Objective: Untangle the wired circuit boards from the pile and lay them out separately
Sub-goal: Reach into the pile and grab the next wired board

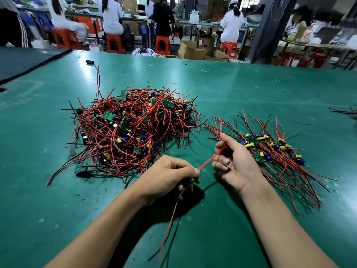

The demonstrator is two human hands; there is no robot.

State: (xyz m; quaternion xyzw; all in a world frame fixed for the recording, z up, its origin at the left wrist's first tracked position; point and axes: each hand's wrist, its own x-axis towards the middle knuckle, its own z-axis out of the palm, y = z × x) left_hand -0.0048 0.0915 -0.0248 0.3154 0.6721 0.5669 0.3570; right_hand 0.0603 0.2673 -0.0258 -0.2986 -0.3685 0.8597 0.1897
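A tangled pile [133,128] of small green circuit boards with red and black wires lies on the green table [231,89], left of centre. To its right, several separated boards [270,149] lie side by side with their wires fanned out. My left hand [170,175] grips one board, mostly hidden in the fist, with red and black wires trailing down toward me. A red wire [210,159] runs taut from it to my right hand [233,161], which pinches the wire between thumb and fingers, palm turned up.
A small black object [90,62] lies near the table's far edge. More wires [345,112] poke in at the right edge. A dark mat [25,62] covers the far left corner. Beyond the table, people sit on orange stools at other benches.
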